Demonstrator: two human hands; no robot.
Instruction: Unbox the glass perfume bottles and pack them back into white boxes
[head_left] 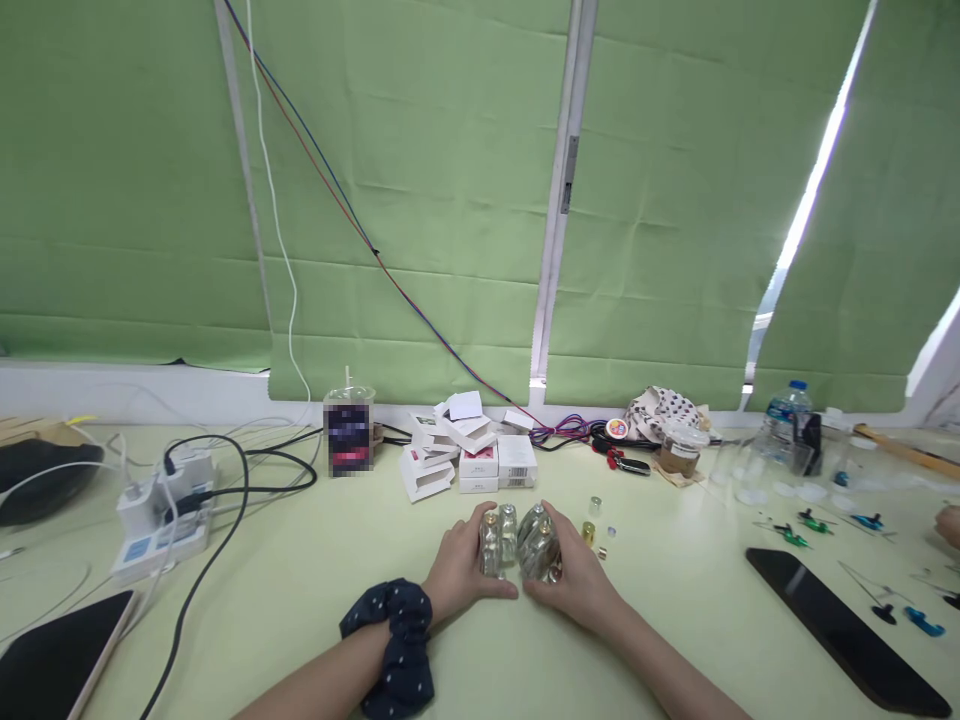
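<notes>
Near the middle of the pale table, my left hand (459,565) curls around a small clear glass bottle (490,545), thumb low in front and fingers behind. Another clear bottle (508,532) stands beside it, between my hands. My right hand (576,575) is wrapped around clear glass bottles (537,542) with metallic necks, fingers behind and thumb in front; their exact number is hard to tell. Just right of that hand lie a yellow-green cap (589,532), a clear cap (595,506) and a small gold ring (602,553). A dark dotted scrunchie (397,640) circles my left wrist.
White boxes (478,466) are piled behind my hands. A cup (349,435), power strip (161,545) and cables lie left. A jar (681,450), pliers (630,464), water bottle (789,415) and black phone (844,625) are right. Another person's hand (949,525) shows at the right edge.
</notes>
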